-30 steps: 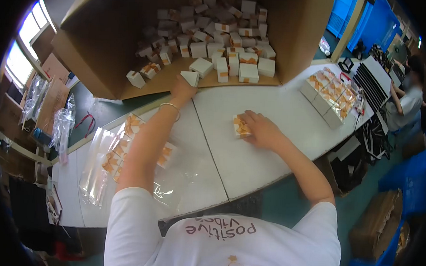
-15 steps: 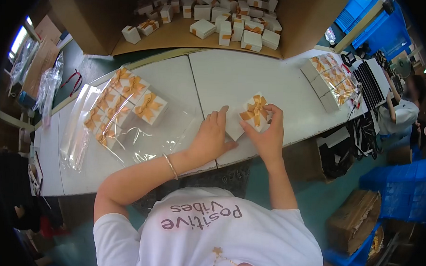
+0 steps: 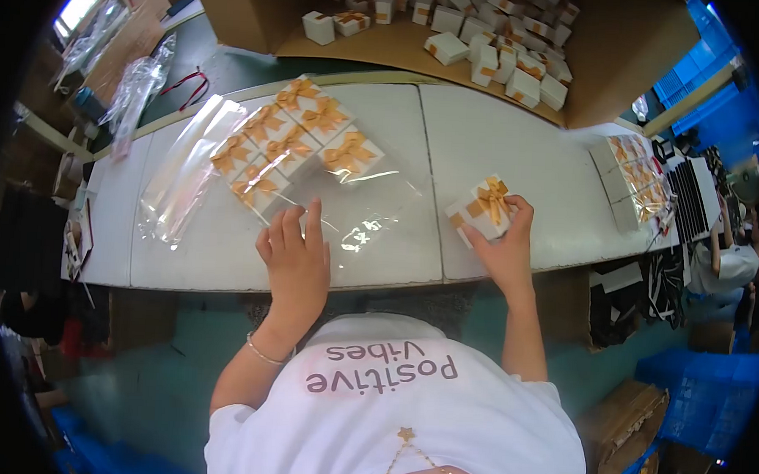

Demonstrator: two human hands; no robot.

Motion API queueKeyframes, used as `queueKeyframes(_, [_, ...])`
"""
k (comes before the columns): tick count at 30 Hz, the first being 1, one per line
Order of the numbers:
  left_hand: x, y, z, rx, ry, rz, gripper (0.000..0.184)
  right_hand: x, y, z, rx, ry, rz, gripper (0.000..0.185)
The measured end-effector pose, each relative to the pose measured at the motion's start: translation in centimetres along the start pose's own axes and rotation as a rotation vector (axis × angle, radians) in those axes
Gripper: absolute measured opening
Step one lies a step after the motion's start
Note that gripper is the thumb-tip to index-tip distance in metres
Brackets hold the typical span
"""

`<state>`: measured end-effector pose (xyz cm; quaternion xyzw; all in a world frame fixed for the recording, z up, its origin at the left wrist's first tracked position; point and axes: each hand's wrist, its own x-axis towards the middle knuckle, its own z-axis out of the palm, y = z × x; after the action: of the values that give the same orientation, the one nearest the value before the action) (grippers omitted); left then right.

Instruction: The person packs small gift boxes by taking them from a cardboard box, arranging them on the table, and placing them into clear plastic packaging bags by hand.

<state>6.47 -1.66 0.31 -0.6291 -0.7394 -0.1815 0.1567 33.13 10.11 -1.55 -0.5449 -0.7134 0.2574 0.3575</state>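
My right hand [image 3: 506, 242] grips a small white box with a gold bow [image 3: 489, 205] between thumb and fingers, over the right part of the white table. My left hand [image 3: 298, 249] has its fingers apart and holds nothing; it is at the near edge of a clear plastic bag [image 3: 367, 228]. Inside that bag, just beyond the fingers, several white boxes with gold bows [image 3: 290, 140] lie in rows. Flat clear plastic sleeves [image 3: 183, 173] lie to their left.
A large cardboard carton [image 3: 624, 70] with several loose white boxes [image 3: 484, 64] stands at the back. Wrapped boxes [image 3: 626, 184] sit at the table's right. A co-worker [image 3: 725, 265] is at far right. Blue crates [image 3: 698, 399] stand lower right.
My left hand left the carton with a white box, came beside my right hand, then moved left to the bag without it. My right hand turned and lifted its bowed box slightly.
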Motion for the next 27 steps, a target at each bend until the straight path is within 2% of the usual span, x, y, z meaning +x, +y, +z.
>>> queueKeyframes(1, [-0.3, -0.8, 0.4, 0.011, 0.006, -0.009, 0.069, -0.2, -0.8, 0.4, 0.008, -0.006, -0.012, 0.072])
queueKeyframes(3, [-0.3, -1.9, 0.4, -0.06, 0.041, -0.009, 0.043, -0.9, -2.0, 1.0, 0.511, -0.286, -0.042, 0.075])
queueKeyframes(4, [0.0, -2.0, 0.3, -0.101, 0.159, -0.012, 0.022, -1.3, -2.6, 1.7, 0.434, -0.395, -0.053, 0.077])
queueKeyframes(5, [0.1, -2.2, -0.1, -0.098, 0.166, -0.015, 0.022, -1.7, -3.0, 3.0, 0.406, -0.48, -0.105, 0.078])
queueKeyframes(7, [0.1, -2.6, -0.8, -0.237, 0.174, -0.027, 0.023, -2.5, -4.7, 6.2, 0.238, -0.458, -0.331, 0.072])
queueKeyframes(9, [0.2, -2.9, -1.0, -0.244, 0.222, 0.006, 0.025, -3.0, -7.4, 9.7, 0.249, -0.417, -0.347, 0.068])
queueKeyframes(12, [0.2, -3.9, -0.5, -0.199, 0.318, 0.026, 0.025, -2.3, -10.0, 14.3, 0.304, -0.269, -0.254, 0.071])
queueKeyframes(14, [0.6, -4.3, -1.2, -0.234, 0.31, 0.033, 0.02, -0.3, -10.0, 16.6, -0.192, 0.078, -0.461, 0.073])
queueKeyframes(15, [0.8, -4.3, -1.4, -0.269, 0.311, 0.027, 0.016, -0.3, -9.9, 17.4, -0.193, 0.084, -0.455, 0.073])
queueKeyframes(19, [0.6, -3.8, 0.0, -0.352, 0.285, 0.079, 0.02, -0.5, -10.0, 17.8, -0.219, 0.067, -0.443, 0.07])
queueKeyframes(21, [0.7, -3.8, 0.0, -0.375, 0.303, 0.077, 0.02, -1.6, -10.0, 16.7, -0.219, 0.124, -0.5, 0.065])
queueKeyframes(25, [0.6, -4.0, 0.0, -0.405, 0.301, 0.076, 0.02, -3.8, -9.1, 15.6, -0.126, 0.088, -0.583, 0.057])
queueKeyframes(27, [0.6, -4.2, 0.0, -0.417, 0.276, 0.095, 0.02, -3.9, -9.3, 15.8, -0.065, -0.186, -0.608, 0.049])
